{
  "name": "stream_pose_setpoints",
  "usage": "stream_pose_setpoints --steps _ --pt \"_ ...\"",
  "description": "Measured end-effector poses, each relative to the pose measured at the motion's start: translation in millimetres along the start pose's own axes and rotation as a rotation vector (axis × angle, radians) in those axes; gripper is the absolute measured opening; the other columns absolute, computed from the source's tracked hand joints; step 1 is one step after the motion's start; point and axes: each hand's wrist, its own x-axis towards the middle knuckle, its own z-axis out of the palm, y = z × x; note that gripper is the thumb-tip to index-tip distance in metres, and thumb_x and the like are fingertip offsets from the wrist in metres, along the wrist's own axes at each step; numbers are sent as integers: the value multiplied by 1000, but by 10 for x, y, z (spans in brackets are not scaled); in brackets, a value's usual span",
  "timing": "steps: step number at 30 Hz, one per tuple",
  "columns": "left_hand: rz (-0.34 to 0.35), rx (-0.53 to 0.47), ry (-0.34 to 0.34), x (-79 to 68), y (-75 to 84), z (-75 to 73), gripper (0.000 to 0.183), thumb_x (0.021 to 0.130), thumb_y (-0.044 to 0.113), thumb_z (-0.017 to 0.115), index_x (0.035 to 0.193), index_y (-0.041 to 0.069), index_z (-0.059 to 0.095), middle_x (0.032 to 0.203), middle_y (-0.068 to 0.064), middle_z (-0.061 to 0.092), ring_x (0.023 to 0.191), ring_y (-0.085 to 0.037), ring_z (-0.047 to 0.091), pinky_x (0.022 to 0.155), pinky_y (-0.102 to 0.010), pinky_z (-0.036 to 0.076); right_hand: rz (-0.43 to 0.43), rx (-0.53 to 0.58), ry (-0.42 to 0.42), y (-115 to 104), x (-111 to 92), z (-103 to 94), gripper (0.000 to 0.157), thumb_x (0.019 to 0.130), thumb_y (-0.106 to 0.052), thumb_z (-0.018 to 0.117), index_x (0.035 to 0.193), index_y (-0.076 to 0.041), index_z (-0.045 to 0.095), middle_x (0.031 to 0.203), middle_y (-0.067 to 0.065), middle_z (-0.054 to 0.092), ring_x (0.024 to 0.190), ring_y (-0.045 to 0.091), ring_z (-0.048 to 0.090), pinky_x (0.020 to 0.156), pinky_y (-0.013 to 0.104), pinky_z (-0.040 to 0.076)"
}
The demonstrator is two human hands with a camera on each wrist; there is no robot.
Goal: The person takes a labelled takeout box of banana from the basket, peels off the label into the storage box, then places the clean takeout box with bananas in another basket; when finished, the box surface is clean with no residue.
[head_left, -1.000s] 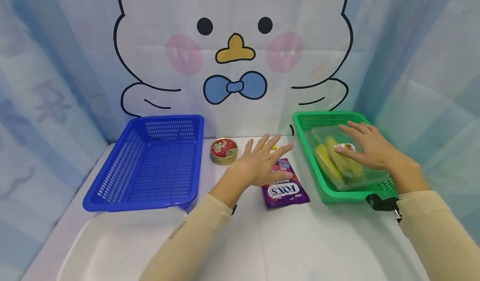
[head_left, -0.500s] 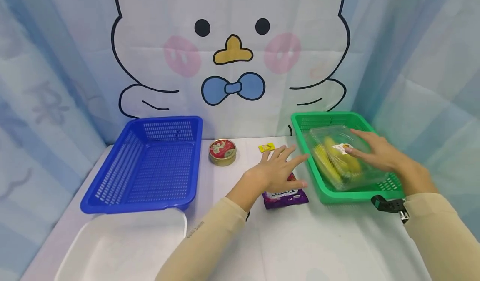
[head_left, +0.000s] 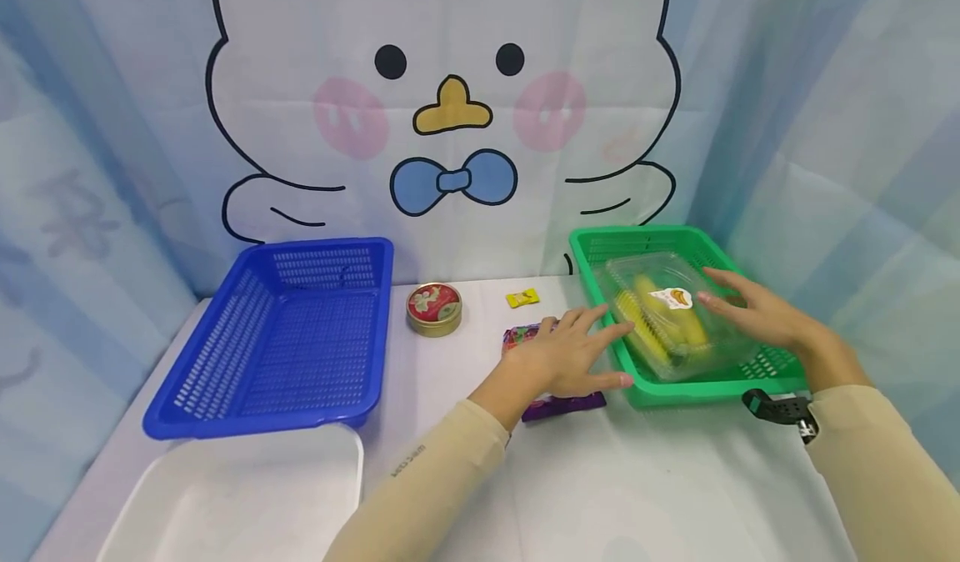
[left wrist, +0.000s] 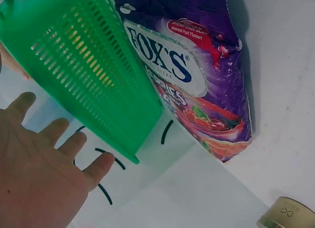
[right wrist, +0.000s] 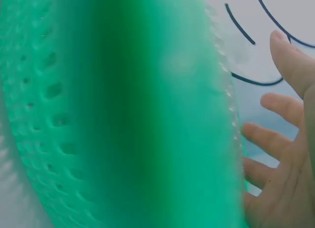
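Two hands, two baskets; one tub, tin, pouch, sweet.

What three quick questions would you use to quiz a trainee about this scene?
1. Which basket holds the clear plastic box? (A) blue (B) green (C) neither
2. True or false: the round tin stands inside the blue basket.
3. In the head view, which hand partly hides the purple bag?

Key:
1. B, the green basket.
2. False; the round tin stands on the table.
3. The left hand.
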Motion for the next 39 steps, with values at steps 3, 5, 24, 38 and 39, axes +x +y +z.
stream_pose_setpoints --steps 3,5,24,38,39 --pt "-9 -2 -7 3 -6 17 77 97 79 30 163 46 8 173 3 3 159 -23 12 121 -55 29 9 47 -22 25 -13 -19 75 110 -47 41 166 -8 10 166 33 12 144 62 21 101 80 31" --pt "-13 -3 -15 6 -11 31 76 98 78 29 163 46 11 173 4 4 159 -22 12 122 -55 28 31 64 -41 24 -24 -40 75 110 -49 40 165 -7 12 165 33 14 145 63 17 101 81 28" --pt "-22 25 -2 -14 -17 22 66 100 73 32 160 46 28 172 4 12 158 -22 16 121 -55 28 81 231 -111 214 51 36 78 109 -52 41 166 -9 10 166 34 9 146 61 17 110 74 32" --pt "-22 -11 8 40 5 55 64 100 74 30 159 48 26 172 6 9 157 -23 17 119 -54 32 57 246 -160 320 7 30 76 111 -37 46 166 -16 -2 163 40 5 143 65 19 105 81 28" --pt "-23 -12 11 45 7 62 64 100 74 29 159 49 26 172 6 8 157 -23 17 118 -54 33 59 244 -152 325 2 29 76 111 -38 46 166 -17 -2 162 40 7 143 65 21 104 81 28"
